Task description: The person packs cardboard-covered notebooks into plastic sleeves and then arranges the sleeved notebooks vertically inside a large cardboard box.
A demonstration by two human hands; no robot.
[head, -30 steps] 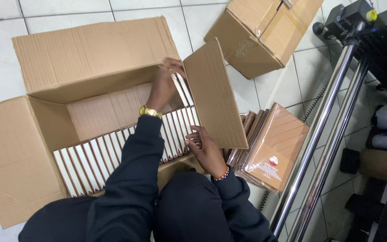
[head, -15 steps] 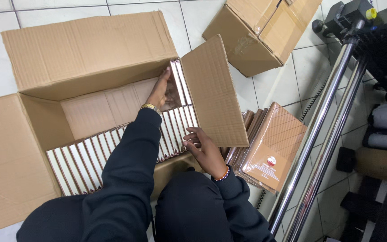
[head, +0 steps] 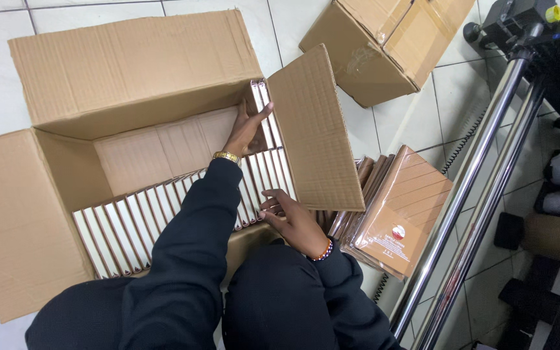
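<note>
A big open cardboard box sits on the tiled floor. A row of several thin brown books with white page edges stands upright along its near side. My left hand, with a gold watch on the wrist, reaches into the far right corner. It grips two more upright books against the box's right flap. My right hand, wearing a bead bracelet, rests with spread fingers on the right end of the row.
A stack of plastic-wrapped brown books leans outside the box on the right. A second, taped cardboard box lies at the top right. Two shiny metal poles of a machine stand slanted at the right.
My left hand has moved from the box's middle to its far right corner, carrying the two books there. My right hand has stayed at the row's end.
</note>
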